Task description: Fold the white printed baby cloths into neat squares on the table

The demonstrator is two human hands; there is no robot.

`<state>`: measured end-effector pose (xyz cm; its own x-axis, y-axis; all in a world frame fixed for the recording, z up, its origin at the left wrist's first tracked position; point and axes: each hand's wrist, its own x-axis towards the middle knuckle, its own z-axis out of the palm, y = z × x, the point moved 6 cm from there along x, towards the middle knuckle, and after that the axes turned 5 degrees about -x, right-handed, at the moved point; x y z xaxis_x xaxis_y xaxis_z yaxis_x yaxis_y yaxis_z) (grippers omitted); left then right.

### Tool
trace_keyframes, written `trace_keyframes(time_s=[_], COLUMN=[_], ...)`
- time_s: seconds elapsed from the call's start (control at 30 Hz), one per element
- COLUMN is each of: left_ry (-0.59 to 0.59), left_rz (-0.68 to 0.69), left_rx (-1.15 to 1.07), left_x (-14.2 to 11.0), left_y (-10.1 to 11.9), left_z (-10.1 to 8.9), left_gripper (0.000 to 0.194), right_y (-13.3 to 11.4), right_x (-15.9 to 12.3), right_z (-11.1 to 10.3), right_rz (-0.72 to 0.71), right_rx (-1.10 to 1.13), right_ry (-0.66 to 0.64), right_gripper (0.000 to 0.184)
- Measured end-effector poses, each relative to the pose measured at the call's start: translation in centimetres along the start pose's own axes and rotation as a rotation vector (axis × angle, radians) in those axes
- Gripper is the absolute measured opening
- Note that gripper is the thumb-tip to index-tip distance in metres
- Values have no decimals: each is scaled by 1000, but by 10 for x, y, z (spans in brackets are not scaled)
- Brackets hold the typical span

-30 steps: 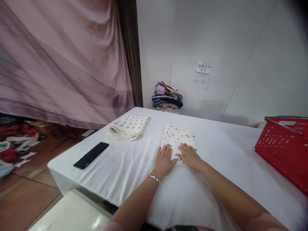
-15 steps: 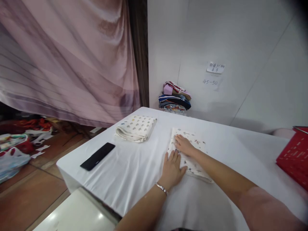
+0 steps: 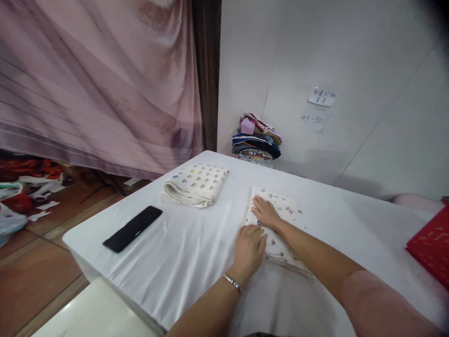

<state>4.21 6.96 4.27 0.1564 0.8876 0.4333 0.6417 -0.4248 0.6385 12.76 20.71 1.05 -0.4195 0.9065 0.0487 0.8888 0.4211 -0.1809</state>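
A white folded cloth (image 3: 280, 202) with small brown and grey printed motifs lies on the table. My right hand (image 3: 265, 213) rests flat on its upper left part, fingers stretched out. At the cloth's left edge is my left hand (image 3: 248, 245), wearing a silver bracelet (image 3: 233, 282); its fingers are bent together around that edge, the fingertips partly hidden. Farther left sits a second folded cloth (image 3: 199, 182), white with rows of grey shapes, rounded at its folded side. Neither hand touches it.
A black phone (image 3: 133, 228) lies near the left side of the white-covered table (image 3: 182, 262). A red basket (image 3: 430, 241) stands at the right. Behind the table is a pile of folded fabrics (image 3: 256, 140) by the wall. A pink curtain (image 3: 140, 84) hangs at the left.
My left hand's fingers have gone from spread flat to bent at the cloth's edge. My right hand stays flat on the cloth. The view has shifted slightly.
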Motion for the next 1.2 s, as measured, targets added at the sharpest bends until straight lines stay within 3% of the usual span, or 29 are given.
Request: trace_keyframes(time_s=[0.13, 0.23, 0.4, 0.53, 0.63, 0.83, 1.07, 1.2], left_ry=[112, 51, -102, -142, -164, -163, -104, -129], left_rz=[-166, -334, -516, -562, -593, -568, -497, -494], left_rx=[2, 63, 60, 71, 74, 85, 63, -22], left_x=[7, 6, 1, 1, 1, 1, 1, 0], left_y=[-27, -43, -49, -48, -50, -51, -54, -60], left_z=[-12, -8, -4, -5, -5, -6, -5, -5], left_gripper=[27, 38, 52, 54, 57, 52, 54, 63], right_y=[11, 27, 61, 82, 88, 81, 66, 55], right_x=[20, 45, 83, 102, 109, 104, 67, 32], right_z=[-14, -24, -23, -20, -20, -39, -112, -147], right_rz=[-24, 14, 96, 121, 142, 145, -34, -134], right_rx=[51, 31, 29, 41, 60, 148, 429, 574], right_ry=[41, 23, -181, -325, -396, -398, -326, -363], right_gripper=[41, 41, 60, 77, 80, 65, 37, 38])
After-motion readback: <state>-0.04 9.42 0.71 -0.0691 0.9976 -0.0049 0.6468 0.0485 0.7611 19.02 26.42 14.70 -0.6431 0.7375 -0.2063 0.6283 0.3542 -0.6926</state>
